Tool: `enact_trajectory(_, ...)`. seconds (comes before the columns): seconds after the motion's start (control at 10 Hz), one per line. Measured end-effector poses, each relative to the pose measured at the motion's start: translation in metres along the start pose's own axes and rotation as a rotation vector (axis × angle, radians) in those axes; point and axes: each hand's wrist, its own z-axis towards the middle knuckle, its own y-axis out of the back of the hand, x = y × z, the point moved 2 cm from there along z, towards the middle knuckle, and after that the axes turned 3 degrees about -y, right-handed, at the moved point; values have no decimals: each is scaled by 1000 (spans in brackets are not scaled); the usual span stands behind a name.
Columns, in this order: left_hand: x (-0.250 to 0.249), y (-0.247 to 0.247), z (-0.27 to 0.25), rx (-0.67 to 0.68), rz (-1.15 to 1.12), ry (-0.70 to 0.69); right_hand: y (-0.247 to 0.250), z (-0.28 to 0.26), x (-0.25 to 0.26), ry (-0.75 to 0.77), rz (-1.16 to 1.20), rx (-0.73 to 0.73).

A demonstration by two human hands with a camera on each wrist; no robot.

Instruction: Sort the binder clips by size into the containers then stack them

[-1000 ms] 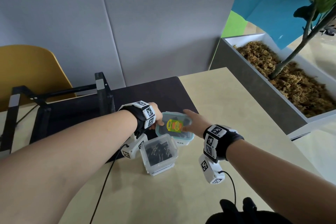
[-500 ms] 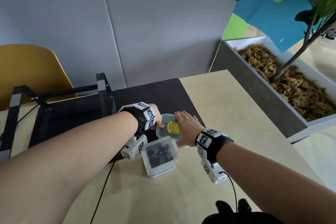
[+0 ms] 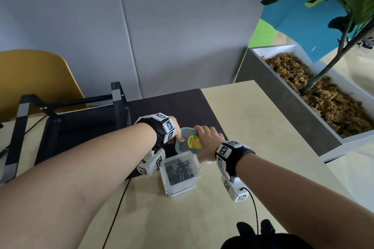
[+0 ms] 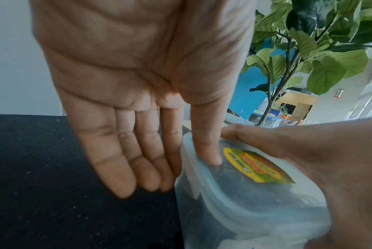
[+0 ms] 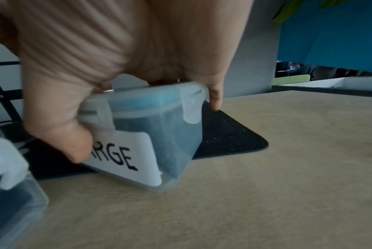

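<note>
A lidded clear container (image 3: 183, 147) with a yellow sticker stands at the corner of the black mat (image 3: 182, 105). My right hand (image 3: 208, 137) grips it from above. In the right wrist view the container (image 5: 176, 134) is tilted, its white label (image 5: 125, 156) reading "LARGE", with my right hand (image 5: 142, 118) curled over the lid and the thumb on the label side. My left hand (image 4: 170, 168) has straight fingers beside the container's (image 4: 234, 202) left wall and its thumb pressing the lid. Just in front, an open container (image 3: 182, 188) holds several black binder clips (image 3: 179, 169).
A black metal frame (image 3: 117, 107) stands at the left on the mat, with a yellow chair (image 3: 30, 77) behind it. A grey planter box (image 3: 283, 97) with a plant borders the table (image 3: 253, 127) on the right. Wrist cables trail toward the front edge.
My right hand has slid from the lidded container's right edge to over its top and taken hold. The container has tipped. My left hand has stayed at its left side.
</note>
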Motion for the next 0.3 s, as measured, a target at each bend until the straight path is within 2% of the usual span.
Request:
enact_trajectory(0.1,-2,2,-1,-35,128,-10,3,-3,3,-21,-26,49)
enact_trajectory(0.2,-1,7,-4,-128,216,-40,17,-5,5,-36,-5,133)
enact_trajectory(0.3,6,16,-12,-252,203,-70,36,-8,5,-49,21,146)
